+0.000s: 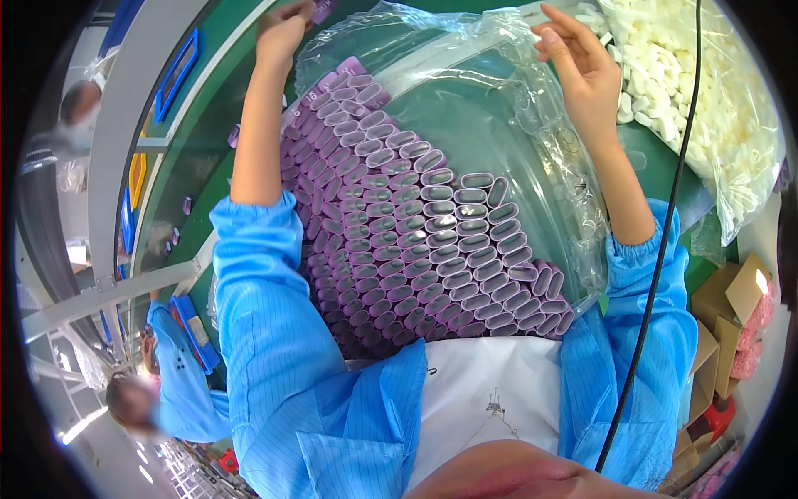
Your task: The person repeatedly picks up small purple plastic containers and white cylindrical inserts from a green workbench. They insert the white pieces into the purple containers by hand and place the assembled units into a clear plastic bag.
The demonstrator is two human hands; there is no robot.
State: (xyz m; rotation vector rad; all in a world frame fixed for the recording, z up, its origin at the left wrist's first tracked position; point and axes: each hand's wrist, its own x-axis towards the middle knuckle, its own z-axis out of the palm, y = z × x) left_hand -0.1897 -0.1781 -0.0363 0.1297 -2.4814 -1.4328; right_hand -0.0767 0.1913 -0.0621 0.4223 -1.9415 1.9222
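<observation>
Hands raised over a stack of purple sleeves

Head view: the left hand (283, 29), top centre-left, pinches one purple piece (322, 10); the right hand (582, 62), upper right, spread loose, touches the clear bag (499, 91) over the purple sleeves (416, 241) mid-frame; placing likely follows

Left hand (283, 29) pinching purple sleeve (322, 10); right hand (582, 66) touching clear bag (465, 50)

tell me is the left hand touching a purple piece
Touching. The head view shows the left hand with its fingers closed around a purple piece at the top edge, raised above the stacked purple sleeves.
</observation>
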